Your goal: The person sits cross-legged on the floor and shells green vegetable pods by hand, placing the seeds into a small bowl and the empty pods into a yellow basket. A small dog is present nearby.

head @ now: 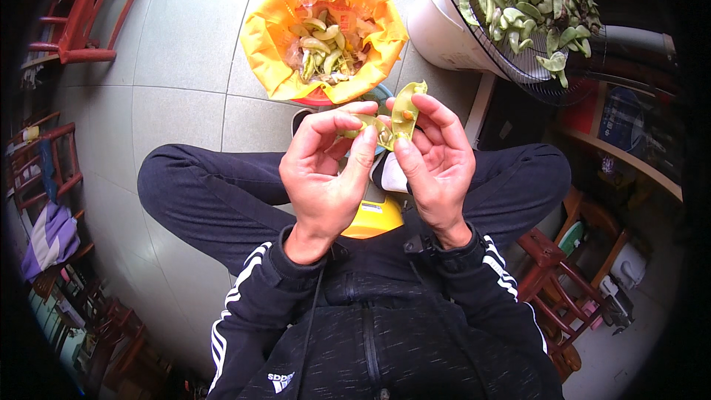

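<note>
In front of my lap both hands hold a green bean pod that is split open, with an orange-brown spot or seed inside it. My left hand pinches the left part of the pod between thumb and fingers. The upright right part is held by my right hand, its thumb at the lower end. Beyond my hands stands a waste basket lined with a yellow plastic bag, holding pale green pods and scraps. At the upper right, many flat green bean pods lie on a black wire rack.
The rack rests over a white bucket. Partly hidden behind my hands is a blue basin. Something yellow is between my legs. Red wooden stools stand at the upper left and lower right; a wooden-edged shelf is at the right.
</note>
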Available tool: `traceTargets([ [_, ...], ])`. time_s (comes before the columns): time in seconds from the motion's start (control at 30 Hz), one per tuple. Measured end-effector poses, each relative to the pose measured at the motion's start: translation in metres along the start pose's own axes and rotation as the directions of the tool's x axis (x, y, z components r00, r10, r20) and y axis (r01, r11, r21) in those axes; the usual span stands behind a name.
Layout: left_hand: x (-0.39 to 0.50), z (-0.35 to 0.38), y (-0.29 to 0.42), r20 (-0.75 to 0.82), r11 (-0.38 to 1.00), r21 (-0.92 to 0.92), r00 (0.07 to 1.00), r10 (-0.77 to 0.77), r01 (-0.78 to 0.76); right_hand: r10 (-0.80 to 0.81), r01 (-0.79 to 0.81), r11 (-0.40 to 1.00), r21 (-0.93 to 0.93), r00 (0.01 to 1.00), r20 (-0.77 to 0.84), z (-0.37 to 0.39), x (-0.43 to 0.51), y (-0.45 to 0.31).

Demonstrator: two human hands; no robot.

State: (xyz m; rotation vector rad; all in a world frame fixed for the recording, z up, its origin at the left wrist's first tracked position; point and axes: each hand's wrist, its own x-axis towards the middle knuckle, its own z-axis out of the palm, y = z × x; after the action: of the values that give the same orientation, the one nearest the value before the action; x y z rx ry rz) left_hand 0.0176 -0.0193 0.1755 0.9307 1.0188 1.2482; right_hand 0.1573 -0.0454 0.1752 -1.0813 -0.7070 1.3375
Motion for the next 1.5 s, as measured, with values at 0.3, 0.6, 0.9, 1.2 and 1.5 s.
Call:
traceTargets([
  [0.3, 0.001, -0.004, -0.004, -0.015, 0.977, 0.212, 1.0, -0.011, 0.014, -0.037, 0.033, 0.998, -0.058, 0.997, -0.067, 0.001, -0.003, 0.012],
  [0.6, -0.001, -0.007, -0.025, -0.07, 0.952, 0.297, 0.996, -0.056, 0.075, -0.05, 0.019, 0.97, -0.242, 0.991, -0.122, -0.014, -0.008, 0.045],
  [0.9, -0.009, -0.034, -0.088, -0.006, 0.619, 0.777, 0.985, -0.173, 0.114, 0.3, -0.326, 0.922, -0.211, 0.943, -0.145, -0.048, -0.011, 0.121],
  [1.2, -0.004, -0.051, -0.138, -0.021, 0.593, 0.764, 0.928, -0.373, 0.256, 0.319, -0.338, 0.651, -0.68, 0.934, -0.159, -0.079, 0.012, 0.166],
  [1.5, -0.002, -0.063, -0.133, 0.04, 0.447, 0.893, 0.978, -0.205, 0.057, 0.577, -0.634, 0.712, -0.302, 0.774, -0.263, -0.083, 0.028, 0.195],
])
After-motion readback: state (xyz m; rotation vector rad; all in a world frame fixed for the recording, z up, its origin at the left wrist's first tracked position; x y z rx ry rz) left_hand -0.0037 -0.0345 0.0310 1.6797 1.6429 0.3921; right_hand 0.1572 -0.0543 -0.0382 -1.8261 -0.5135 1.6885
